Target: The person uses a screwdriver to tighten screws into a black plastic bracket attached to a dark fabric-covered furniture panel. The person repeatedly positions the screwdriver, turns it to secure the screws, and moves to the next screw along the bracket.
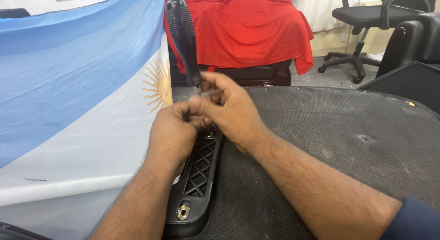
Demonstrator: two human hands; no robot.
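right hand [231, 112]: holding the screwdriver [184, 38] down near its metal shaft, fingers pinched round the lower end of the black handle, which sticks up and leans a bit left.

left hand [172, 134]: fingers curled in tight just under the tip, steadying something tiny there. Can't see what, my knuckles hide it.

bracket [200, 169]: black plastic piece with a lattice of cutouts, lying along the left edge of the upturned seat base [339, 143], which is covered in dark rough fabric. The screwdriver tip meets its top end, right where my hands are bunched.

bottom hole [183, 211]: metal insert at the near end of the bracket, no screw showing in it.

around me: blue and white flag [68, 107] with a sun on it draped to the left, red cloth [243, 27] over something behind, office chair [366, 20] top right.

what could go wrong: honestly the tip could skip out since I'm working half blind, and jab my left fingers. Bracket also looks loose at the near end, so it could pivot.
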